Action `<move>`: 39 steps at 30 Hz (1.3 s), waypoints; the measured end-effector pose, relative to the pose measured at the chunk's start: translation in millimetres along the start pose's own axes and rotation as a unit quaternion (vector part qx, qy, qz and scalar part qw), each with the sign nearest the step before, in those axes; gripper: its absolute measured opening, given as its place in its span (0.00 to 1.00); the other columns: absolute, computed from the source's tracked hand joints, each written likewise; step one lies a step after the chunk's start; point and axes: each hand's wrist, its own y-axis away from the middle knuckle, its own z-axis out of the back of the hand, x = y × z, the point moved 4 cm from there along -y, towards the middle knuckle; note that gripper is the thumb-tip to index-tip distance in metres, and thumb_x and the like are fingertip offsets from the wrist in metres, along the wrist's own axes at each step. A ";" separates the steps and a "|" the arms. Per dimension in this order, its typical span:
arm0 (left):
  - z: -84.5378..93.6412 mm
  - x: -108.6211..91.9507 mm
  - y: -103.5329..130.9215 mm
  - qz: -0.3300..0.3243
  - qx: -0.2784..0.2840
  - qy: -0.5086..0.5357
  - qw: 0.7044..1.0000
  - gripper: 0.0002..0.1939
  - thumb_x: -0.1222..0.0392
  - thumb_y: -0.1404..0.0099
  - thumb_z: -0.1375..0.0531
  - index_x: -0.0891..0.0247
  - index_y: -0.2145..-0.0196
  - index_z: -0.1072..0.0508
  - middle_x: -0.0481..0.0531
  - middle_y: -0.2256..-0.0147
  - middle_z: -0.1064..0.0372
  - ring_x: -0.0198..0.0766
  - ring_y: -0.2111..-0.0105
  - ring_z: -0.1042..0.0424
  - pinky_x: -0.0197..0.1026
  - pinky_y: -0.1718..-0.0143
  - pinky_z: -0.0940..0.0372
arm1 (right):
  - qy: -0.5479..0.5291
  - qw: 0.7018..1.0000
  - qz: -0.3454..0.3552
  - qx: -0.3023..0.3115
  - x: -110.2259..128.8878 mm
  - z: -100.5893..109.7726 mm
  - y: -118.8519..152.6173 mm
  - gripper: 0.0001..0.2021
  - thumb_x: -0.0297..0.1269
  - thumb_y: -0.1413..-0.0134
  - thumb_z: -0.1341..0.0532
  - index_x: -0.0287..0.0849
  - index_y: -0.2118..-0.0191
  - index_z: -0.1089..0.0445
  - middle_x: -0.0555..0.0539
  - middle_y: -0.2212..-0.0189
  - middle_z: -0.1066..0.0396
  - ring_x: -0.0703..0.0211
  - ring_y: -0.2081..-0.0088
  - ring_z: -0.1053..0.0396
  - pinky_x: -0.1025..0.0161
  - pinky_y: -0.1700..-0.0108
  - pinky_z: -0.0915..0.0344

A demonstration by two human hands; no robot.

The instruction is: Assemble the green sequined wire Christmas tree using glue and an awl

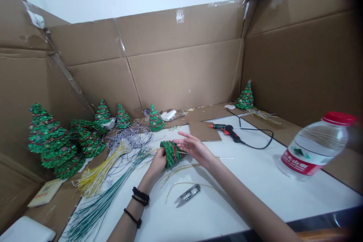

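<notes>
A green tinsel-like tree piece (pixel 171 154) with a red strand lies on its side above the middle of the white table. My left hand (pixel 159 160) is closed on its left end. Over its right end, my right hand (pixel 195 149) has its fingers stretched out, palm turned toward the piece; whether it touches is unclear. Thin yellow strands (pixel 181 169) lie just below the piece. Closer to me are small metal thread snips (pixel 188 195). A thin metal rod (pixel 227 158) shows beyond my right wrist.
Green decorated trees (pixel 51 140) stand at left. Yellow strands (pixel 99 170), green wires (pixel 104 200) and tangled purple wire (pixel 130 134) lie beside my left arm. A glue gun (pixel 228 131) with a cord, a cardboard piece (pixel 202 131) and a large bottle (pixel 312 147) are at right. Cardboard walls (pixel 184 60) surround the table.
</notes>
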 end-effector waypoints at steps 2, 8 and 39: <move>0.5 1.3 -0.7 -0.009 0.005 -0.005 1.000 0.11 0.63 0.49 0.39 0.68 0.66 0.25 0.55 0.65 0.24 0.44 0.64 0.28 0.46 0.57 0.36 | -0.001 1.000 0.000 -0.007 -1.1 1.9 -1.0 0.17 0.29 0.49 0.42 0.40 0.52 0.35 0.43 0.63 0.24 0.64 0.66 0.27 0.66 0.56 0.34; 2.9 2.6 -1.3 -0.016 -0.029 -0.021 0.999 0.13 0.68 0.50 0.42 0.67 0.64 0.25 0.56 0.62 0.25 0.47 0.59 0.30 0.46 0.53 0.38 | -0.002 1.000 0.010 -0.015 -2.2 5.5 -3.5 0.19 0.29 0.52 0.38 0.41 0.52 0.35 0.45 0.65 0.23 0.66 0.68 0.27 0.69 0.60 0.33; 0.0 -4.8 3.0 0.000 -0.058 -0.013 0.998 0.07 0.63 0.55 0.37 0.67 0.75 0.24 0.53 0.74 0.25 0.42 0.72 0.30 0.43 0.65 0.35 | 0.706 0.685 0.179 0.031 9.7 -3.9 4.8 0.13 0.35 0.41 0.48 0.42 0.75 0.34 0.51 0.80 0.33 0.64 0.78 0.39 0.67 0.74 0.52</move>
